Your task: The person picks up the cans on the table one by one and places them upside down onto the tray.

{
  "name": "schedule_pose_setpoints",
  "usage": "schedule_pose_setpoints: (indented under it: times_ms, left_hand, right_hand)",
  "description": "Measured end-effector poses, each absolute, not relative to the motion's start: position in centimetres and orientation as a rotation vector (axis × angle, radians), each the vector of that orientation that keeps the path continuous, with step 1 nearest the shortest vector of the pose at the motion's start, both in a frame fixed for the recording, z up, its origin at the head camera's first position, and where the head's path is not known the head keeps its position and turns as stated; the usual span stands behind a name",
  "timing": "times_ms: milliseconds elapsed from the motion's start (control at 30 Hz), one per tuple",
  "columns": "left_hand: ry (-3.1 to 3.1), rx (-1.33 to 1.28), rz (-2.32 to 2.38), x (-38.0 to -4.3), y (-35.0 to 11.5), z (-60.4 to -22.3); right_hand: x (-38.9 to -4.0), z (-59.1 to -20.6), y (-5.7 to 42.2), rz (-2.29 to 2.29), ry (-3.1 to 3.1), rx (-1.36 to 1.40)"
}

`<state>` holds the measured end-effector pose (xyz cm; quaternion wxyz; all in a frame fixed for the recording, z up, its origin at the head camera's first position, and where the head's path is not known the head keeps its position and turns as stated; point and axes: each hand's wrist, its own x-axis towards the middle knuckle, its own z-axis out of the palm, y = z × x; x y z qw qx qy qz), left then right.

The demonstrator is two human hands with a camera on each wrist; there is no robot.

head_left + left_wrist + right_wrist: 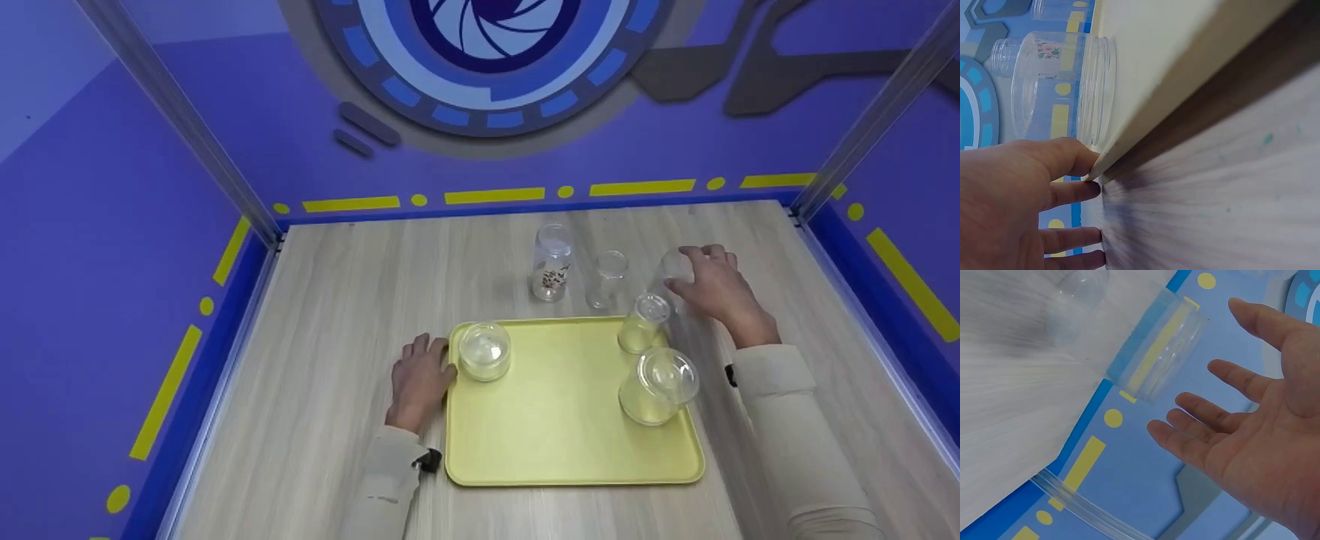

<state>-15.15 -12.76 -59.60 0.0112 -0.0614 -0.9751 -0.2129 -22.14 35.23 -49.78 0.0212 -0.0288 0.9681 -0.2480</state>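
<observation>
At the yellow tray (555,420), my left hand (421,379) holds the left rim, the thumb over its top and the index finger against its outer side. A wide clear jar (484,352) stands on the tray beside that thumb. My right hand (716,289) is spread around a clear jar (673,270) behind the tray's right corner. In the right wrist view its fingers (1224,419) show apart from the jar's threaded end (1176,354). A small clear jar (641,326) and a larger clear jar (656,390) stand along the tray's right side.
Behind the tray stand a tall clear bottle (551,266) with a floral print and a small clear jar (609,277). The wood-grain table (352,300) is enclosed by blue panels (225,112) at the back and sides.
</observation>
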Motion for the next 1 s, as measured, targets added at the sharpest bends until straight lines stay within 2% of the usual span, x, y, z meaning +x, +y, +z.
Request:
schedule_pose_setpoints:
  times_ms: [1000]
  left_hand:
    - [-3.063, -0.212, -0.613, -15.3, -12.7, -59.6]
  right_hand:
    - [-24.9, -50.4, 35.1, -0.706, 2.902, -0.023]
